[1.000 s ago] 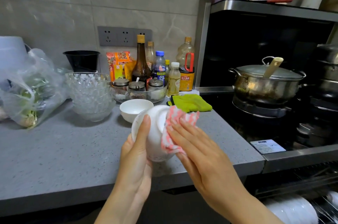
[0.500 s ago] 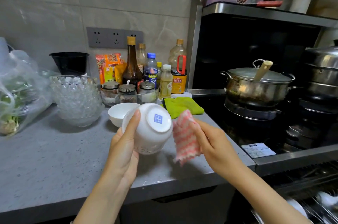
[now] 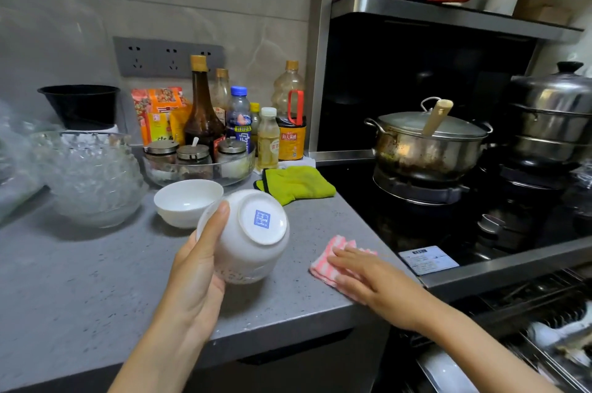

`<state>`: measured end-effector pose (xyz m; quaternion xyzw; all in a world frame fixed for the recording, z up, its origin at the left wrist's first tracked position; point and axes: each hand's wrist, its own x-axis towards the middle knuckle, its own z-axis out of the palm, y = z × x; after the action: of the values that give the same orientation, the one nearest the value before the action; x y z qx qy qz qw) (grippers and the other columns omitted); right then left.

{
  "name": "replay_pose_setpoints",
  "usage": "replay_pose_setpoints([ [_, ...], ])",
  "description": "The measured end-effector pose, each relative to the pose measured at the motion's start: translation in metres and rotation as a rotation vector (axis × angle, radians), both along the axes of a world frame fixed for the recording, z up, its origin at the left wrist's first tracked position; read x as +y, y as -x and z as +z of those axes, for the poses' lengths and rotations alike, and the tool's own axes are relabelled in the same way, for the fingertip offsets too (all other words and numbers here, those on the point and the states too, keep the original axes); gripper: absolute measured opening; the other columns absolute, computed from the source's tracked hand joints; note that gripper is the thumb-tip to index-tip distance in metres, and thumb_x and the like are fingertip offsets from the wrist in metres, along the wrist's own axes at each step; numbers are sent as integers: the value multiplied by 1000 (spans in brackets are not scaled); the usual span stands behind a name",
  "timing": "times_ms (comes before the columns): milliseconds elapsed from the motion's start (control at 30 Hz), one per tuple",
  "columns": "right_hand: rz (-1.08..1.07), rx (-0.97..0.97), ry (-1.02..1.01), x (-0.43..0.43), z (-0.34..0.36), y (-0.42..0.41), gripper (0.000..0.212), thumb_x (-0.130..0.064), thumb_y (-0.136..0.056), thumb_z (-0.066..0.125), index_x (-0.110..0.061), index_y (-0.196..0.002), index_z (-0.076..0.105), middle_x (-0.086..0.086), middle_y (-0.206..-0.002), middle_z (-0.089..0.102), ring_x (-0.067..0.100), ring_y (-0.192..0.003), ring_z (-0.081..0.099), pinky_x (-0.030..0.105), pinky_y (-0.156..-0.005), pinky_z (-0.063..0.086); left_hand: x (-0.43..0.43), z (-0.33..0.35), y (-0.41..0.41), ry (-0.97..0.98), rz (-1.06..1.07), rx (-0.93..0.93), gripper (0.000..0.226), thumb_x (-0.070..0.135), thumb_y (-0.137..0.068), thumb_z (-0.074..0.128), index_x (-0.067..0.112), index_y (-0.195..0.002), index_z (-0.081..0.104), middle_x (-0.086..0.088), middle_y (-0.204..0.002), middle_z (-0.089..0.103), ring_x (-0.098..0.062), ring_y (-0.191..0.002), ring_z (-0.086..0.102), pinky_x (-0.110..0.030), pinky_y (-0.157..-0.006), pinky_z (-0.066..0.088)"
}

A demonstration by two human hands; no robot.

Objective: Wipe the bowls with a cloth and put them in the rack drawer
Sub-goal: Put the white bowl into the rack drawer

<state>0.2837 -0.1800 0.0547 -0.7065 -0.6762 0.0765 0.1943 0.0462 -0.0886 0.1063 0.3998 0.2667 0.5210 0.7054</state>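
With the round white china bowl [image 3: 253,248] gripped in the left hand [image 3: 195,280] and the right hand [image 3: 371,280] flat on the pink checked cloth [image 3: 323,264], the metal rack drawer [image 3: 525,357] looks next.

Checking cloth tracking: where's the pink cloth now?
Head view, right of centre: pink cloth lies on the grey counter by its stove-side edge, under the right hand.

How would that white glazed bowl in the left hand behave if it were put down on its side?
Probably rolls: the white glazed bowl is round-walled with a small foot ring. Likely slippery, since its surface looks glossy and the left hand grips only one side. Probably fragile over the hard grey counter.
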Motion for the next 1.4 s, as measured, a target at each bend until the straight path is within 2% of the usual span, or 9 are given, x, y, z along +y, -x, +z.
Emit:
replay_pose_setpoints([
  [200,-100,540,-143,-23,13,-1,33,-37,-98,41,-35,-127,56,-23,-132,55,-15,-122,44,17,-110,31,-27,4,-32,-33,-159,12,33,32,-76,60,17,-102,73,0,-102,75,-9,-95,70,-29,-83,57],
  [333,-4,1159,-154,-52,25,-19,35,-43,-95,44,-24,-116,65,-3,-113,70,11,-104,66,26,-87,52,-59,2,-70,-83,-380,62,30,36,-71,67,23,-97,76,-2,-101,75,-11,-86,71,-30,-66,60],
  [433,53,1351,-108,-90,19,-43,37,-36,-101,37,-24,-122,64,8,-122,65,20,-108,64,31,-89,53,-82,-12,-108,-64,-504,104,54,42,-61,80,19,-109,70,-1,-103,74,-13,-92,70,-36,-76,56],
  [533,20,1396,-125,-132,0,-75,52,-45,-93,52,-23,-140,48,12,-139,53,25,-119,56,38,-97,50,-104,-31,-152,-36,-636,100,62,47,-59,76,16,-113,70,-6,-111,72,-17,-104,67,-36,-92,51],
  [700,-118,1458,-181,-197,-28,-128,81,-53,-73,76,-22,-141,46,13,-141,51,28,-121,52,43,-97,47,-140,-62,-220,-126,-872,253,52,52,-78,65,20,-119,66,-3,-112,72,-16,-105,67,-25,-82,52],
  [900,-317,1435,-216,-253,-53,-192,78,-40,-63,87,-23,-132,56,13,-129,61,27,-110,62,35,-90,53,-158,-121,-291,-249,-980,518,52,66,-76,54,32,-114,64,7,-108,72,-8,-104,66,-24,-94,49],
  [1067,-534,1366,-123,-265,-88,-244,70,-25,-68,82,-19,-132,55,10,-126,64,25,-112,63,30,-85,55,-162,-194,-345,-290,-831,732,51,63,-75,64,29,-113,57,-2,-116,66,-4,-94,63,-15,-77,45],
  [1267,-798,1198,-52,-259,-127,-314,56,-22,-71,75,-21,-125,60,7,-114,70,26,-100,66,25,-64,56,-160,-263,-397,-794,-852,1009,54,50,-94,49,31,-142,35,18,-142,38,-1,-126,39,-15,-98,31],
  [1400,-881,1083,16,-244,-157,-358,43,-24,-77,76,-32,-117,60,6,-117,65,29,-107,63,47,-89,54,-152,-289,-428,-1147,-825,1167,71,62,-94,30,28,-153,9,15,-160,6,-8,-146,9,-25,-116,11],
])
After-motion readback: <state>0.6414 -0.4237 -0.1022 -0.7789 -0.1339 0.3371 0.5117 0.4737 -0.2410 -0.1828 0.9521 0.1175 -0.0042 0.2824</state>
